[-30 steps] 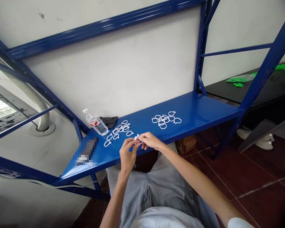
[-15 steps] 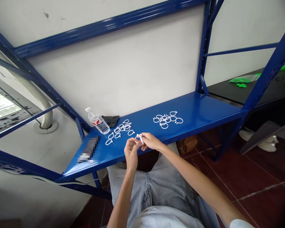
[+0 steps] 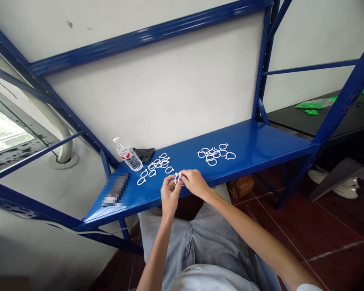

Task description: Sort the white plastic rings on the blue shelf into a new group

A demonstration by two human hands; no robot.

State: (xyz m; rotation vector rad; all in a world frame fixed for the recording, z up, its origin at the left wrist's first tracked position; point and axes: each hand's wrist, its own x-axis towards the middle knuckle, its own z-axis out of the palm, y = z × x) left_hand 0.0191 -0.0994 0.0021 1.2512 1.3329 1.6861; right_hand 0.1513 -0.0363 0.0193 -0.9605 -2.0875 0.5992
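Over the front edge of the blue shelf, my left hand (image 3: 170, 193) and my right hand (image 3: 196, 182) meet, fingertips closed around a white curtain ring (image 3: 176, 179). Fingers hide part of the ring, and I cannot tell whether a second one is among them. Left of the hands lies a loose group of several white curtain rings (image 3: 152, 173), each with a small eyelet. Another pile of similar rings (image 3: 212, 162) lies to the right, farther back on the shelf.
A water bottle (image 3: 130, 157) stands beside a black pouch (image 3: 143, 154) at the back left of the blue shelf (image 3: 255, 145). A blurred dark object (image 3: 117, 189) lies at its left end. Blue posts frame the shelf. Green items (image 3: 310, 106) lie on a black table at right.
Both hands stay together, and the ring between them has turned so that its loop shows more. My right fingers have shifted over it. The whole view has moved slightly.
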